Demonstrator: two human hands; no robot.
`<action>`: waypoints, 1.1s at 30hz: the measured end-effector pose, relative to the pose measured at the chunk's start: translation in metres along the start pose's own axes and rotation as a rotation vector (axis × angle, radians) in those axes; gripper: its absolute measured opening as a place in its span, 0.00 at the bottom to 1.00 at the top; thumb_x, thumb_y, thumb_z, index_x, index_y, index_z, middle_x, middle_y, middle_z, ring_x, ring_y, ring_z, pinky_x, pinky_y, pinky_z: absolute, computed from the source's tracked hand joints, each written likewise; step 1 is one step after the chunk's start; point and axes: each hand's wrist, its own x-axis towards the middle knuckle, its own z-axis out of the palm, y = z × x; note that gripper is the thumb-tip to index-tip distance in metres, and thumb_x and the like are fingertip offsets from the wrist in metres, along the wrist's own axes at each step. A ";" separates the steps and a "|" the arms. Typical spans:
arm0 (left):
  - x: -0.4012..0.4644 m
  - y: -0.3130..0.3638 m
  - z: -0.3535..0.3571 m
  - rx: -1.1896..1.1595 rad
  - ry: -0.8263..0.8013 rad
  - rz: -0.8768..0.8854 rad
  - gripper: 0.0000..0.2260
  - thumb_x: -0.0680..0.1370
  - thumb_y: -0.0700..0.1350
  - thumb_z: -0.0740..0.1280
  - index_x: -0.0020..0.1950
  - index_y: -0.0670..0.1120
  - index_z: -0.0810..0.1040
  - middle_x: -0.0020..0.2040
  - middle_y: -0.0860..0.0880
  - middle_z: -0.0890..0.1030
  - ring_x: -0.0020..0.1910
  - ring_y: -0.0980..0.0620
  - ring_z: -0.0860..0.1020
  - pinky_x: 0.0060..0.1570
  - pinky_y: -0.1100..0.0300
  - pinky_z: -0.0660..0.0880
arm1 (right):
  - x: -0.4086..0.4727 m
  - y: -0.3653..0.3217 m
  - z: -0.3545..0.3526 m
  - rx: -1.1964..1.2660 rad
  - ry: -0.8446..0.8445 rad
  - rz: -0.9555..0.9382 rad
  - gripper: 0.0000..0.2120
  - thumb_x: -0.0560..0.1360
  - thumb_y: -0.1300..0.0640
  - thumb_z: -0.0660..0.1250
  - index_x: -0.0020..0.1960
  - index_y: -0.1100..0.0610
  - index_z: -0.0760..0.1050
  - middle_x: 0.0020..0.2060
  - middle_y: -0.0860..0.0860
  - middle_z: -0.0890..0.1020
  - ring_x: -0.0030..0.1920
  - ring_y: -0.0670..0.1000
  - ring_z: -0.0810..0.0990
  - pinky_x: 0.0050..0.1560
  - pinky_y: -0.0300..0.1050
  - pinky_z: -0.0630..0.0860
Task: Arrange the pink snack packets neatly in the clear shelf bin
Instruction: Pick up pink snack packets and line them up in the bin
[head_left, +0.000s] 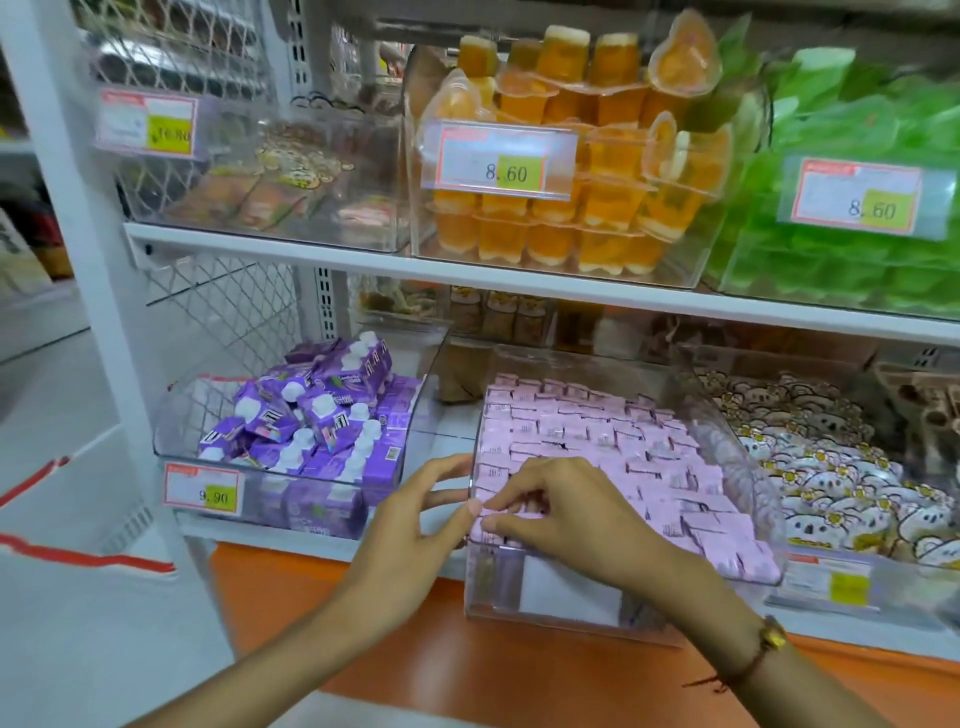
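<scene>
Many pink snack packets (597, 441) stand in tight rows inside the clear shelf bin (748, 462) on the lower shelf. At the bin's front left corner my right hand (561, 514) curls its fingers over the front row and pinches a pink packet (501, 522). My left hand (415, 519) is at the bin's left front wall. Its thumb touches the same front packet and its other fingers stretch along the outside of the wall.
A clear bin of purple drink cartons (322, 421) stands to the left, a bin of white cartoon-face packets (831, 478) to the right. The shelf above (363, 260) holds bins of orange jelly cups (571, 171) and green packets (857, 182). Price tags hang on bin fronts.
</scene>
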 end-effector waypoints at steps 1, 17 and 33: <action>0.001 0.001 0.000 0.025 0.016 -0.007 0.14 0.76 0.43 0.68 0.59 0.57 0.75 0.55 0.64 0.79 0.52 0.60 0.79 0.47 0.59 0.79 | 0.000 -0.002 0.001 -0.071 0.015 -0.022 0.09 0.75 0.45 0.66 0.47 0.47 0.82 0.36 0.41 0.75 0.38 0.39 0.71 0.38 0.37 0.65; -0.003 0.040 0.000 0.159 0.023 0.148 0.21 0.69 0.65 0.68 0.59 0.64 0.70 0.56 0.64 0.76 0.56 0.63 0.75 0.52 0.60 0.75 | -0.007 -0.032 -0.004 0.258 0.773 -0.039 0.04 0.79 0.57 0.62 0.46 0.55 0.74 0.42 0.49 0.77 0.42 0.44 0.75 0.42 0.34 0.71; 0.006 0.068 -0.006 -0.299 -0.037 -0.367 0.16 0.66 0.58 0.66 0.45 0.49 0.84 0.38 0.47 0.85 0.35 0.54 0.83 0.23 0.67 0.72 | -0.008 -0.014 -0.027 1.128 0.198 0.359 0.20 0.73 0.49 0.67 0.62 0.54 0.73 0.45 0.49 0.83 0.41 0.45 0.80 0.34 0.34 0.75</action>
